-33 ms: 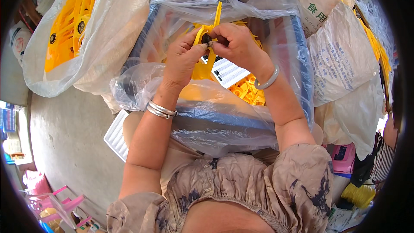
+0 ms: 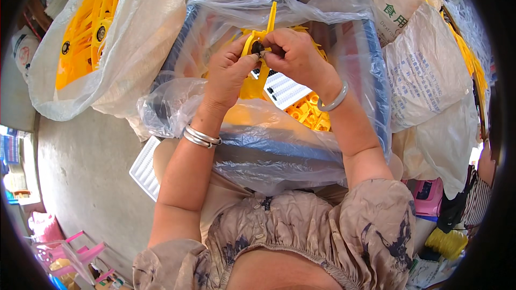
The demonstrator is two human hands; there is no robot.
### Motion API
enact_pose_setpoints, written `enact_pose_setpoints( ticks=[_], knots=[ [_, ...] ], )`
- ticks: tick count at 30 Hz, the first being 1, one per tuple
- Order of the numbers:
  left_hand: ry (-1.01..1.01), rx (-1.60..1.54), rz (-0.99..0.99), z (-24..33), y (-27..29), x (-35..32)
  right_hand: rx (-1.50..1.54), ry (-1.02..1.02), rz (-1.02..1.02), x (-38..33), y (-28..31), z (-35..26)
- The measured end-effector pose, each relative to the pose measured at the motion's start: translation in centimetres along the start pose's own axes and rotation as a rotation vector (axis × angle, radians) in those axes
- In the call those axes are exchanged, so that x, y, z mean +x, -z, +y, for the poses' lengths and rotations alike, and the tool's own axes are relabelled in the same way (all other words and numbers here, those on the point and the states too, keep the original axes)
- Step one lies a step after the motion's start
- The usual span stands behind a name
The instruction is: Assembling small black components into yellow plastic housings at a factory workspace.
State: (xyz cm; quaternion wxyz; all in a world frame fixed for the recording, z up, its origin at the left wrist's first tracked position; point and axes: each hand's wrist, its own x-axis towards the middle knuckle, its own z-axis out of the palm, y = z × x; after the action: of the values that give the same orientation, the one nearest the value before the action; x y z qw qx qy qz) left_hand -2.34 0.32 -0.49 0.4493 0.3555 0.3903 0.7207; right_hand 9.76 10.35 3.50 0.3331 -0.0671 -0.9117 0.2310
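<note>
Above a plastic-lined basket, my left hand (image 2: 230, 72) grips a yellow plastic part (image 2: 272, 15) with a long narrow arm that points up and away. A small dark round piece (image 2: 257, 48) sits against that part, between my two thumbs. My right hand (image 2: 297, 56) is closed in a pinch at the dark piece; its fingertips are partly hidden. Beneath the hands lies a white ribbed tray (image 2: 293, 90) with a few small black pieces (image 2: 272, 92) on it. Many loose yellow plastic parts (image 2: 309, 113) fill the basket next to the tray.
The blue-rimmed basket (image 2: 376, 59) stands before me, draped with clear plastic film (image 2: 166, 102). On the left, a white sack (image 2: 156, 32) holds yellow parts with black round inserts (image 2: 101, 33). Printed white sacks (image 2: 424, 70) stand right. Another white tray (image 2: 144, 166) rests beside my left leg.
</note>
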Motion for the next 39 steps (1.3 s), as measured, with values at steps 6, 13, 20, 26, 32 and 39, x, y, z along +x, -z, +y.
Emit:
enact_pose_setpoints(
  ticks=[6,13,20,26,32,39],
  knots=[
    [-0.131,0.221,0.024,0.3,-0.7,-0.4,-0.169,0.054,-0.029,-0.1,-0.1,-0.5],
    [-0.181,0.268,0.078,-0.2,-0.7,-0.3,-0.245,0.094,0.011,-0.3,-1.0,-0.2],
    [-0.181,0.365,0.065,-0.4,-0.3,-0.6,-0.305,0.096,-0.036,-0.2,-1.0,-0.7],
    [-0.032,0.010,0.081,0.9,-0.4,-0.3,-0.109,0.082,0.259,0.0,0.3,-1.7],
    [0.001,-0.274,-0.060,1.0,0.7,0.2,0.619,-0.366,0.082,0.2,-0.3,-1.8],
    [-0.040,-0.028,-0.025,0.7,0.4,-0.3,0.549,-0.383,0.117,-0.2,-0.8,-1.4]
  ],
)
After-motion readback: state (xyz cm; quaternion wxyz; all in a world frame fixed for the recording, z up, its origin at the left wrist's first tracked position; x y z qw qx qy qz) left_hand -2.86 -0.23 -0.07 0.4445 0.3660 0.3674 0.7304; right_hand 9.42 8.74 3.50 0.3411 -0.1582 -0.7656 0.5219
